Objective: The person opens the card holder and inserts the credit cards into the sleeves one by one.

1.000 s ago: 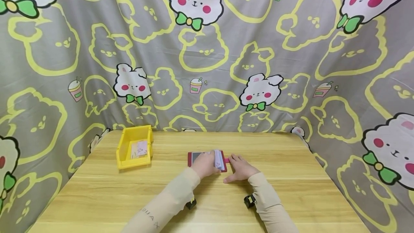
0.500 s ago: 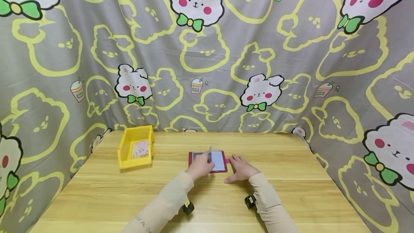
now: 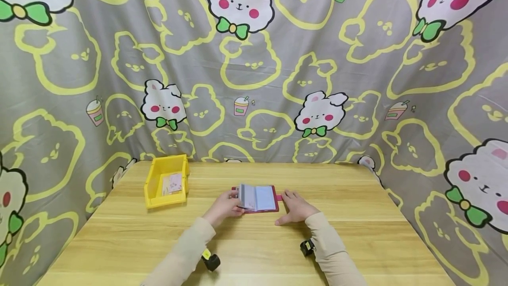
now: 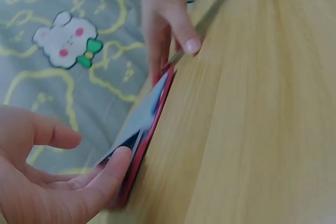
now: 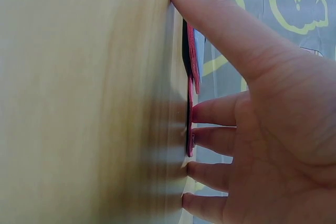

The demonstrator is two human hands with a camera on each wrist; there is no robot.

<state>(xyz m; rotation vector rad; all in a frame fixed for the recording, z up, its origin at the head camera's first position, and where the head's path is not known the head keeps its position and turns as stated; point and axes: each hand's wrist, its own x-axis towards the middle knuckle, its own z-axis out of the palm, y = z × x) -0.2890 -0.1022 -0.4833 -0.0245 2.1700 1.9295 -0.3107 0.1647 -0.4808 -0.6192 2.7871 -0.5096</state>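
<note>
Card holder (image 3: 266,198), red-covered and spread open, is seen on the table (image 3: 377,233), set in from the middle of the far edge, with its long axis laid roughly parallel to that edge. Over its left half a leaf (image 3: 247,197) is held up at a tilt, its loose side turned toward the left hand (image 3: 224,208), by which the card holder's left end is met; the leaf is far nearer to this hand than to the right hand (image 3: 296,209). The leaf seems to be touched by the left thumb, while the index finger is shown apart in the left wrist view; whether anything is pinched by the other fingers cannot be told. At the card holder's right end, the strap (image 3: 279,197) is touched by the right hand's straight, spread fingers, with nothing grasped. Near the table's far left corner a yellow bin (image 3: 165,200) is placed, with cards (image 3: 173,182) contained in it.
</note>
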